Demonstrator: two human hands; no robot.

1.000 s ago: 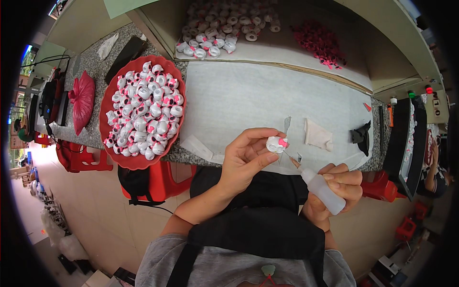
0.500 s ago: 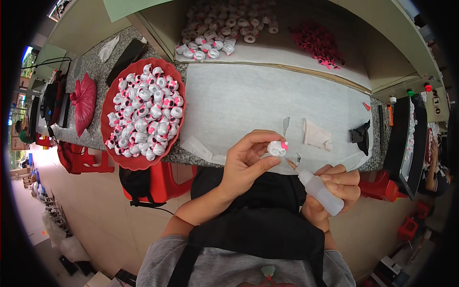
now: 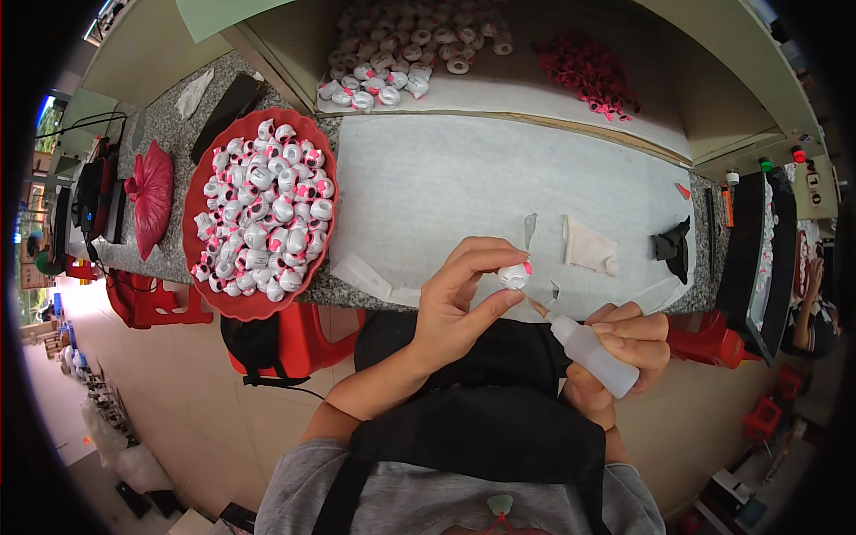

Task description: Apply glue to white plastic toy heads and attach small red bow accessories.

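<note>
Between the thumb and fingers of my left hand [image 3: 456, 299] is a small round white piece [image 3: 514, 275] with a pink spot on top. My right hand [image 3: 631, 346] is wrapped round a translucent squeeze bottle [image 3: 590, 355], tilted so its thin nozzle [image 3: 538, 308] points up and left toward the white piece. The nozzle tip is close below the piece; I cannot tell whether they touch. Both hands are over the front edge of the white-papered worktop [image 3: 428, 196]. To the left, a red scalloped tray [image 3: 327, 214] is heaped with similar white pieces with pink and black parts.
A shelf compartment behind the paper holds many white pieces [image 3: 419, 45] and a pile of small dark pink parts [image 3: 588, 76]. A folded pale cloth [image 3: 589, 245] and a black scrap [image 3: 671, 250] lie at right. A knotted pink bag [image 3: 152, 201] sits far left.
The white piece has turned in my left fingers, its pink spot now smaller in view. The bottle's nozzle has drawn slightly back and down from it. The view has shifted a little.
</note>
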